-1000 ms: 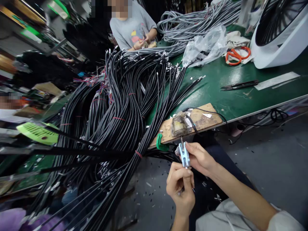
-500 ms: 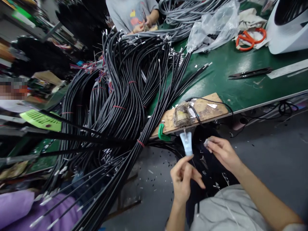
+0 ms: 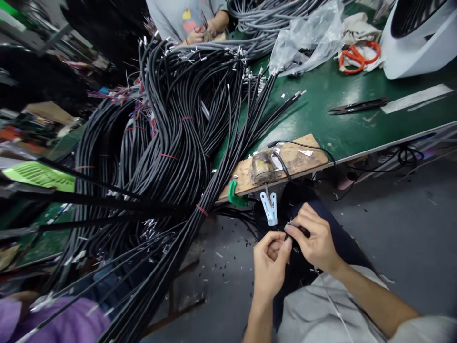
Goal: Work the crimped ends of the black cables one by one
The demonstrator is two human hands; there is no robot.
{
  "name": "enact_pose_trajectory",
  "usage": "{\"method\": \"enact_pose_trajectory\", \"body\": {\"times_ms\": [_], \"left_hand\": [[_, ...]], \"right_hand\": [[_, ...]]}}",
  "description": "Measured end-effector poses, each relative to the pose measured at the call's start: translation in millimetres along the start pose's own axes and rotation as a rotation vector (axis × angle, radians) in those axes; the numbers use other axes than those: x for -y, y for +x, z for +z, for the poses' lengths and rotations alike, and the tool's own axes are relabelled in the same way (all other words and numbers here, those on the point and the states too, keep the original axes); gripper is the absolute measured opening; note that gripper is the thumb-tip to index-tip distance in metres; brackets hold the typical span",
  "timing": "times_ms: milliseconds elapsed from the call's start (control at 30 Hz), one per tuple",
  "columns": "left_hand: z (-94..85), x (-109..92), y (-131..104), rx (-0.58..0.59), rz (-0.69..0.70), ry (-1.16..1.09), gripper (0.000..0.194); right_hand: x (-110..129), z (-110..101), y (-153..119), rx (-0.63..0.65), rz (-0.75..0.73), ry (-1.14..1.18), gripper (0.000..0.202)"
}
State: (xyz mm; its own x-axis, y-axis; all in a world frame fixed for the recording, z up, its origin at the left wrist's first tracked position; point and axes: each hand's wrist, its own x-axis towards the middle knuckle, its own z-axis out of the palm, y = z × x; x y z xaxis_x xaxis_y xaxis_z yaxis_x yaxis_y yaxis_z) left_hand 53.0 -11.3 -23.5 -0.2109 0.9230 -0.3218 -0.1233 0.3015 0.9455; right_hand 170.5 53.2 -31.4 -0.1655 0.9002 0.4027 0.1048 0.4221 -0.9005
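Observation:
My left hand [image 3: 270,264] and my right hand [image 3: 314,236] meet over my lap, fingertips pinched together around a small dark piece, perhaps a cable end, too small to make out. Just beyond them a light blue clothespin [image 3: 269,209] hangs on a metal shaft from a small motor [image 3: 263,167]. The motor sits on a wooden board [image 3: 307,159] at the edge of the green table [image 3: 342,136]. Left of it, a green clamp [image 3: 236,194] grips the board. A thick bundle of black cables [image 3: 171,128] lies to the left, tied with red bands.
Orange-handled scissors [image 3: 359,58], a plastic bag [image 3: 307,38], black tweezers or pliers [image 3: 359,106] and a white fan-like housing [image 3: 417,43] are on the table. Another person's hands [image 3: 207,33] work at the far side. A purple sleeve [image 3: 67,319] shows at lower left.
My right hand has moved left to meet my left hand, whose fingers have closed from a spread pose. The clothespin has turned on its shaft. The whole view has shifted slightly.

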Motion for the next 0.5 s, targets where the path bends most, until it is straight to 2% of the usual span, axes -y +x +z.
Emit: {"method": "enact_pose_trajectory", "body": {"times_ms": [67,133,200,267,300,367,500], "left_hand": [[5.4,7,-2,-0.005,0.014,-0.103,0.025],[12.1,13,-3,-0.013,0.056,-0.211,0.026],[17.1,17,-2,-0.013,0.111,-0.271,0.025],[18.8,16,-2,-0.017,0.167,-0.25,0.024],[18.2,14,-2,-0.016,0.19,-0.215,0.025],[14.4,8,-4,-0.002,0.225,-0.131,0.029],[1.8,-5,-6,0.077,0.182,-0.038,0.038]], "right_hand": [[1,8,-5,-0.101,0.101,0.128,0.022],[2,16,-11,-0.1,0.333,0.421,0.021],[2,20,-13,0.025,0.62,0.78,0.025],[1,20,-12,0.16,0.806,1.035,0.03],[0,18,-10,0.201,0.835,1.093,0.031],[-1,12,-6,0.233,0.782,1.089,0.03],[1,-4,3,0.258,0.468,0.821,0.022]]}}
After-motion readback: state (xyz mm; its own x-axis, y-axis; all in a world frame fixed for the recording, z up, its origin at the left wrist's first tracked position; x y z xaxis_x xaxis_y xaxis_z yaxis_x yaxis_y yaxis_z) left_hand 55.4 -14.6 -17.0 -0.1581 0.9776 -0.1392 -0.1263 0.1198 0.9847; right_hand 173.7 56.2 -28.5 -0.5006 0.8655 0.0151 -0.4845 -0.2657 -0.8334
